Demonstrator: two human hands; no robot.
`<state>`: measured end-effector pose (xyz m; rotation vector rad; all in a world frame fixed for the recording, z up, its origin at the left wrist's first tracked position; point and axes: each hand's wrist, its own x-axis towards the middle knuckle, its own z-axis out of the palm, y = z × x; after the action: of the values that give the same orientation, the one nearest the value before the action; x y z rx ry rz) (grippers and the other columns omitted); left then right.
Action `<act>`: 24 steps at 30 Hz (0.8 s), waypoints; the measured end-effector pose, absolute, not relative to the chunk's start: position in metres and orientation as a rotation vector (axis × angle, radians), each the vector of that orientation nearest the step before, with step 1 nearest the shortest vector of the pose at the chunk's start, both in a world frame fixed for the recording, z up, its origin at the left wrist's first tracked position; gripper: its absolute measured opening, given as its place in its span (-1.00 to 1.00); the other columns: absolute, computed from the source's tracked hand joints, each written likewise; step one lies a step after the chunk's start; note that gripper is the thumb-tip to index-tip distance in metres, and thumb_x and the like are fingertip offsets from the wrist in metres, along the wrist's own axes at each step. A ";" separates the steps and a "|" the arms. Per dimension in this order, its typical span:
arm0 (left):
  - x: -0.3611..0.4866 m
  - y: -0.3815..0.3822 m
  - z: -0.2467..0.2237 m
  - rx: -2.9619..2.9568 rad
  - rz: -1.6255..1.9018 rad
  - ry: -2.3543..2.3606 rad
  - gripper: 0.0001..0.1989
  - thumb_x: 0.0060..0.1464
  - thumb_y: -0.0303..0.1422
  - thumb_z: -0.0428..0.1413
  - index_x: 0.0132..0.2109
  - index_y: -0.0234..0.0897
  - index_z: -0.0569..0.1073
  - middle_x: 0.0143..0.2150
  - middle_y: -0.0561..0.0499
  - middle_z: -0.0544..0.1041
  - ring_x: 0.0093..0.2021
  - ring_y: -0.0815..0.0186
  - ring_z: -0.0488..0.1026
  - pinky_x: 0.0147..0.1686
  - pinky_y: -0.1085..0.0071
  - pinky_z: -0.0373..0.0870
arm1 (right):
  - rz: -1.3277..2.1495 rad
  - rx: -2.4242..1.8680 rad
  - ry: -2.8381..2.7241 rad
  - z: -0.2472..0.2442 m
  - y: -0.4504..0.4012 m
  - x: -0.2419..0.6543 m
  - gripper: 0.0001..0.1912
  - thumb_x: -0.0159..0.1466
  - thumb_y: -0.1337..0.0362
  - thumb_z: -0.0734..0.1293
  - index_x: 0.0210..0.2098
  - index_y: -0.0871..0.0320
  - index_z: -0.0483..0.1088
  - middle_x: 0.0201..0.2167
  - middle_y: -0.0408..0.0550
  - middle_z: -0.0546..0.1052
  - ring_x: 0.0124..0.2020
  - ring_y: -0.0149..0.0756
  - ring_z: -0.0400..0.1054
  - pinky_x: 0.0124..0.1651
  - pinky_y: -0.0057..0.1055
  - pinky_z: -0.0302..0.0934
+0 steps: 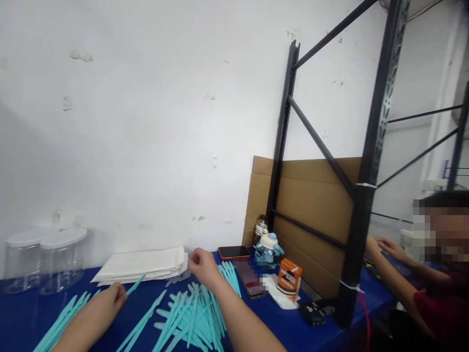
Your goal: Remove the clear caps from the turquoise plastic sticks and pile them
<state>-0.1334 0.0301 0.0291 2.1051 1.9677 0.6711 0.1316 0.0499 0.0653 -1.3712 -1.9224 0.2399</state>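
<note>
My left hand [106, 305] is closed on a teal stick [136, 284] whose tip points up and right. Beneath that forearm lies a bundle of teal sticks [60, 322]. My right hand [202, 264] is raised near the right end of a stack of white paper sheets [146, 264], its fingers curled together; what they hold, if anything, is too small to make out. A large loose pile of teal sticks with translucent ends [194, 318] lies between my forearms. A few more sticks [144, 320] lie left of the pile, and a small group [230, 277] lies just right of my right forearm.
Two clear jars with white lids [62, 261] stand at the left. Phones [233, 252], a blue-tinted bottle [268, 250], a brown bottle [261, 227] and an orange box [289, 278] are at the right, beside a black rack post [361, 195]. Beyond it, another person's arms [395, 274] are visible.
</note>
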 end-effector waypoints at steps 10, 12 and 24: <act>-0.059 -0.078 0.102 1.894 1.102 1.233 -0.73 0.06 -0.10 -0.07 -0.31 -0.23 0.27 -0.50 0.14 0.33 -0.52 0.40 0.32 -0.47 0.52 0.22 | 1.111 -0.570 -1.252 0.112 -0.043 0.126 -0.83 0.12 0.22 0.33 -0.43 0.19 0.27 -0.63 -0.14 0.44 -0.65 -0.48 0.24 -0.56 -0.55 0.11; -0.059 -0.087 0.105 1.903 1.103 1.224 -0.73 0.06 -0.12 -0.07 -0.32 -0.24 0.28 -0.53 0.14 0.30 -0.52 0.40 0.30 -0.49 0.53 0.20 | 1.126 -0.562 -1.248 0.114 -0.051 0.124 -0.83 0.11 0.23 0.35 -0.44 0.19 0.28 -0.64 -0.15 0.45 -0.64 -0.46 0.26 -0.56 -0.55 0.11; -0.053 -0.094 0.104 1.888 1.115 1.255 -0.75 0.04 -0.15 -0.04 -0.34 -0.26 0.32 -0.54 0.13 0.29 -0.54 0.41 0.28 -0.53 0.54 0.17 | 1.184 -0.563 -1.327 0.106 -0.060 0.123 -0.82 0.13 0.22 0.35 -0.41 0.20 0.30 -0.64 -0.13 0.46 -0.61 -0.41 0.30 -0.52 -0.49 0.16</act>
<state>-0.0533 -0.0936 0.1036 1.8880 1.2545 1.1147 0.1231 -0.0600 0.1063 -0.5634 -1.3266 1.1840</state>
